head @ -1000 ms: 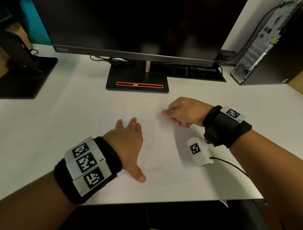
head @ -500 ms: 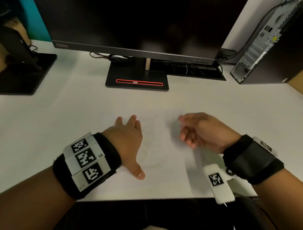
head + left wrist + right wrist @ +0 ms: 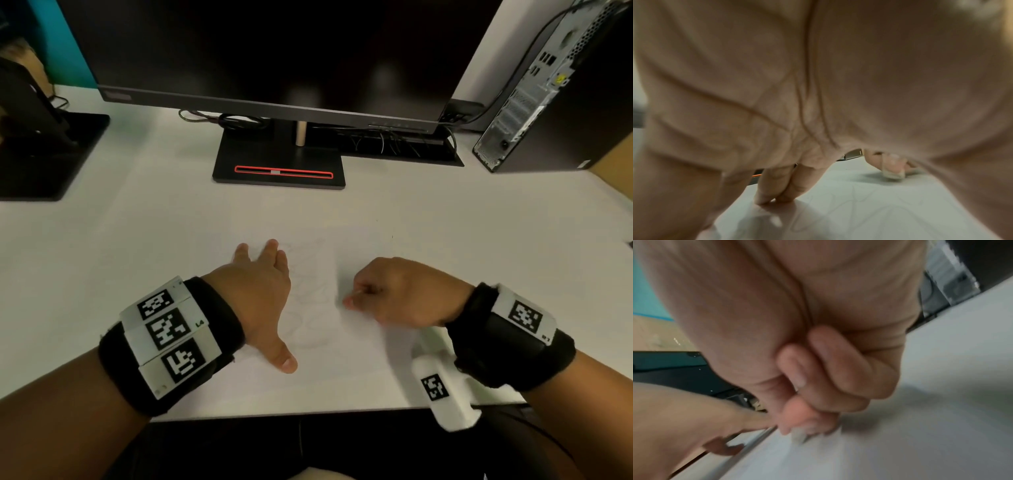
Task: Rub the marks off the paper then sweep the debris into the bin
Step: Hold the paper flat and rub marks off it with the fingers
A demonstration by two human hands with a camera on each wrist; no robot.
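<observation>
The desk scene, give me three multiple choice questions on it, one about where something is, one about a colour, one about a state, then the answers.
1. Where does the left hand rest?
A. on the paper
B. on the monitor base
C. on the computer tower

2. What colour is the stripe on the monitor base?
A. green
B. red
C. yellow

3. How is the right hand?
A. flat, fingers spread
B. lifted off the desk
C. pinching a small white eraser

Answers:
1 A, the fingers lie straight on the paper.
2 B, a red outline shows at the base's front.
3 C, the fingertips pinch the eraser against the sheet.
</observation>
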